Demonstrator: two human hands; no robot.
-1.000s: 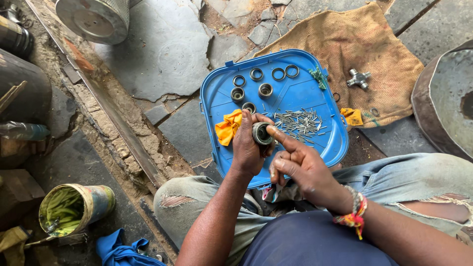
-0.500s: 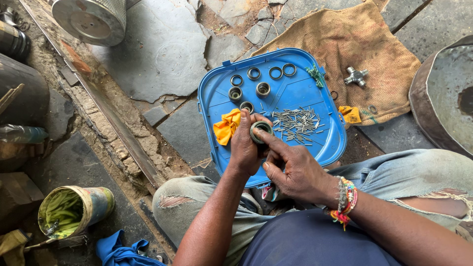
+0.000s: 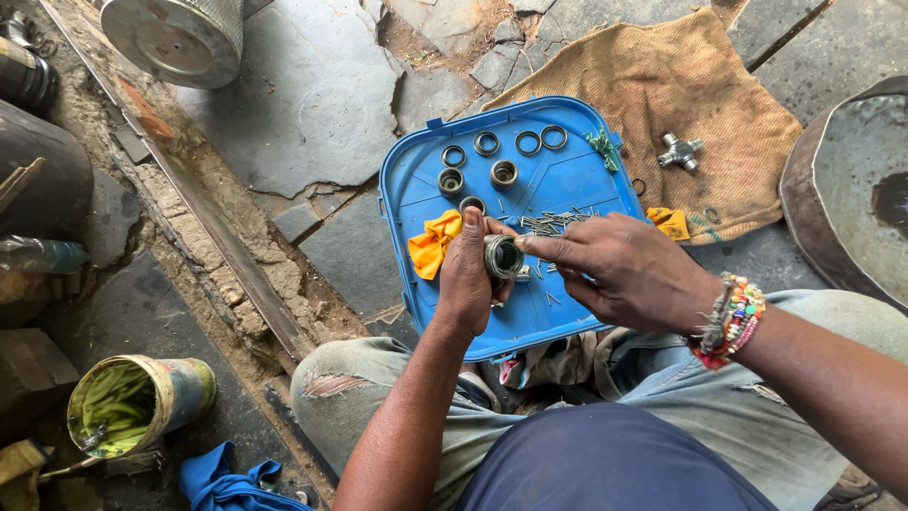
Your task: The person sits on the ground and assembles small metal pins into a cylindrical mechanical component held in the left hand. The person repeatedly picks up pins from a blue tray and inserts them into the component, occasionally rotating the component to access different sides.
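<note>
The left hand (image 3: 468,274) is closed around a small round metal bearing cup (image 3: 502,255), gripping it with its open mouth turned toward the right hand (image 3: 624,270), whose thumb and forefinger are pinched together right at the cup's rim; whether they hold one of the thin needles cannot be made out. Both hands hover over the middle of a blue plastic lid (image 3: 577,185) that lies on the stone floor (image 3: 312,95) and serves as a tray. Along the lid's far edge sit four thin metal rings (image 3: 501,144) in a row, and just nearer stand three more bearing cups (image 3: 478,178), upright and close together. A scatter of thin steel needles (image 3: 553,223) lies in the lid's centre, just beyond the right hand's fingers. An orange rag (image 3: 432,242) rests near the lid's left edge, touching the left hand. Beyond the lid's right edge a burlap sack (image 3: 653,85) is spread on the floor, with a metal cross-shaped joint (image 3: 680,151) lying on it. A beaded bracelet (image 3: 733,317) circles the right wrist. At the lower left corner of the floor a tin can (image 3: 137,402) lies tilted.
</note>
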